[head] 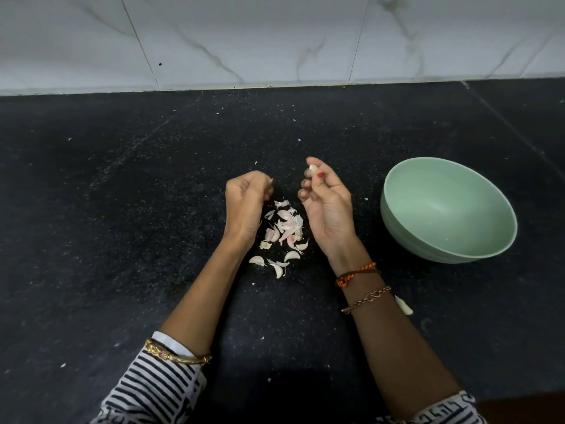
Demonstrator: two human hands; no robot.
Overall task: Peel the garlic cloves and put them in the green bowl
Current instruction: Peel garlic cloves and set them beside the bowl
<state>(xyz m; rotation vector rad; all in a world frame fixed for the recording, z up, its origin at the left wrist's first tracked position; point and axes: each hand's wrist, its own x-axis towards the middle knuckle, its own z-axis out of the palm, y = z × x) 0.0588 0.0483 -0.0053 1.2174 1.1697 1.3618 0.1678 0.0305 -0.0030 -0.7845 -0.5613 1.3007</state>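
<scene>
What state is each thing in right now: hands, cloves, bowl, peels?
Right hand: pinching a garlic clove at its fingertips.
Left hand: fingers curled; whether it holds anything is unclear.
Green bowl: upright, nearly empty.
Peels: piled between the hands.
Loose clove: lying on the counter.

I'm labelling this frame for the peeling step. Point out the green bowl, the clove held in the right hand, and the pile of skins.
green bowl [397, 191]: head view, left rim.
garlic clove [312, 169]: head view, exposed white tip.
pile of skins [286, 223]: head view, middle of heap.
</scene>
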